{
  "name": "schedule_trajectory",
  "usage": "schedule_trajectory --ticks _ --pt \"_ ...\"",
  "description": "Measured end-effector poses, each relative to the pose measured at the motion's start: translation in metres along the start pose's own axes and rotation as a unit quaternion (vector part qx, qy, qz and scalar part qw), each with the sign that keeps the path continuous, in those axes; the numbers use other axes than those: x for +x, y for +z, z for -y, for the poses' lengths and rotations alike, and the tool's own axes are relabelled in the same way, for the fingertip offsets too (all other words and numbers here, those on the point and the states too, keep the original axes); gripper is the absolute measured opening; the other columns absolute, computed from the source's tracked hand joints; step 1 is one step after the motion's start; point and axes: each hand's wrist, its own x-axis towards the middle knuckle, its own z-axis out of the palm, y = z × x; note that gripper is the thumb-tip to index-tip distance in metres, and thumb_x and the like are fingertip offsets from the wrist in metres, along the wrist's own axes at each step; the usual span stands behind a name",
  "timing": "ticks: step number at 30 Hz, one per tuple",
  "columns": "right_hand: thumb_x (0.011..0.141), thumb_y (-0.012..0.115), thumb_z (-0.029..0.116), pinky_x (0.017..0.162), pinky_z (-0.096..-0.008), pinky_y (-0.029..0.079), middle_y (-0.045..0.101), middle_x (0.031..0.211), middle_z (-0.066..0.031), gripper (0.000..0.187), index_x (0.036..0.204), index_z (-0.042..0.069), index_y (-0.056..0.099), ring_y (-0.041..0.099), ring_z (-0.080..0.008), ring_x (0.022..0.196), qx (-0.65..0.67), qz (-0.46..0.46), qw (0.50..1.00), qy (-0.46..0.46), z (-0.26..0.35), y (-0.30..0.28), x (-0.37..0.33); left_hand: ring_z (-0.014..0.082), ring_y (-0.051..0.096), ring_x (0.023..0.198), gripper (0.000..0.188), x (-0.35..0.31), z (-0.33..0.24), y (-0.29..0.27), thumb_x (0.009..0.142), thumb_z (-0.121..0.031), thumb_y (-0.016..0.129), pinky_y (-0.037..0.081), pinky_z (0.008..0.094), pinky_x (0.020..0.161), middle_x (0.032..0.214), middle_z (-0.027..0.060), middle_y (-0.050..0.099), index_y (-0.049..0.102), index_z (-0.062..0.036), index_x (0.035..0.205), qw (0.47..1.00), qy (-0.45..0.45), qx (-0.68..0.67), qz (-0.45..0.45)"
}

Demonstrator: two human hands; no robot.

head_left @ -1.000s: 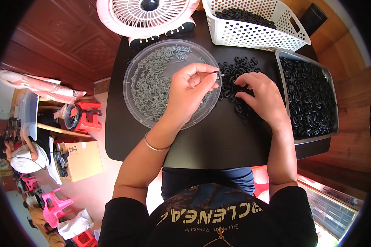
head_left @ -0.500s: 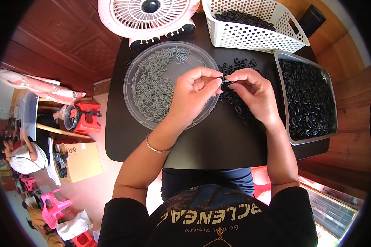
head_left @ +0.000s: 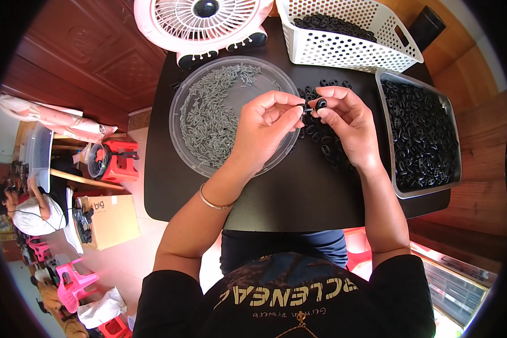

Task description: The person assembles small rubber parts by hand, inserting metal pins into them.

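Observation:
My left hand (head_left: 263,129) pinches a small black plastic piece (head_left: 304,107) between thumb and fingertips. From its right side sticks a thin, pale, spring-like bit (head_left: 309,110). Close by on the right, my right hand (head_left: 349,128) grips an oval black plastic piece (head_left: 321,103) with thumb and forefinger. Both hands are held over the right rim of a round clear tub (head_left: 177,132) with many short grey spring-like bits (head_left: 208,118) in it. Loose black pieces (head_left: 328,147) lie on the dark table, partly hidden under my right hand.
A metal tray (head_left: 397,188) full of black pieces stands on the right. At the back are a white perforated basket (head_left: 343,53) holding more black pieces and a pink fan (head_left: 180,42). Off to the left, a person in white (head_left: 39,218) sits near a cardboard box (head_left: 115,222).
My right hand has drawn slightly to the right and turned; the oval black piece now shows at its fingertips, apart from the left piece. My left hand stays in place.

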Motion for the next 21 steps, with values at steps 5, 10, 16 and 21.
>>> schedule_trajectory --ticks 5,10,16,21 --pt "0.085 0.053 0.003 0.071 -0.0203 0.045 0.060 0.088 -0.0034 0.021 0.105 0.000 0.057 0.056 -0.0076 0.079 0.007 0.017 1.000 0.008 -0.0043 -0.0019 0.0007 0.0098 0.058 0.069 0.012 0.0003 0.0006 -0.0006 0.081 -0.003 0.057 0.046 0.0209 0.063 0.083 0.0060 0.060 0.056 0.0025 0.092 1.000 0.001 0.005 0.001" --pt "0.085 0.052 0.003 0.069 -0.0200 0.046 0.060 0.090 -0.0035 0.022 0.106 0.000 0.057 0.057 -0.0079 0.076 0.005 0.005 1.000 0.016 -0.0014 0.0030 -0.0017 0.0095 0.057 0.069 0.012 0.0000 0.0008 -0.0004 0.081 -0.003 0.057 0.046 0.0206 0.063 0.082 0.0056 0.060 0.056 0.0025 0.092 1.000 -0.001 -0.003 -0.001" --pt "0.083 0.055 0.001 0.066 -0.0200 0.046 0.060 0.087 -0.0040 0.021 0.104 0.000 0.056 0.058 -0.0092 0.075 0.035 0.003 0.999 0.008 -0.0032 0.0025 -0.0016 0.0092 0.057 0.068 0.011 0.0001 0.0006 0.0001 0.081 -0.003 0.058 0.046 0.0204 0.063 0.081 0.0052 0.060 0.057 0.0018 0.091 1.000 0.013 -0.002 -0.003" --pt "0.082 0.056 0.001 0.064 -0.0197 0.046 0.060 0.085 -0.0040 0.018 0.101 0.001 0.055 0.058 -0.0088 0.074 0.043 0.001 0.999 0.016 -0.0059 0.0011 -0.0017 0.0092 0.057 0.067 0.011 0.0001 0.0016 -0.0009 0.080 -0.002 0.058 0.046 0.0203 0.061 0.079 0.0051 0.060 0.057 0.0017 0.091 1.000 0.012 0.003 -0.002"
